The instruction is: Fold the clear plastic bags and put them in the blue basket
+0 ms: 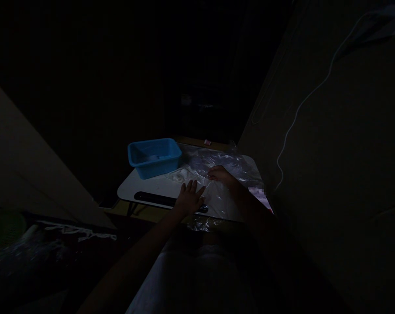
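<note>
On a small white folding table (129,186), a clear plastic sheet or bag (225,160) is spread over the right half and hangs past the front edge. My left hand (190,199) lies flat near the front, its fingers spread over the plastic. Just beyond it, my right hand (218,173) has its fingers pinched together at the plastic, seemingly on a fold of it. A whitish crumpled bundle (180,175) rests left of my right hand. Dim light hides finer detail.
A blue plastic basin (156,168) stands at the table's back left with something pale inside. A small pink-and-white item (207,142) sits behind the table. At the right edge lies a bright printed sheet (260,196). A white cable (297,111) hangs along the right wall.
</note>
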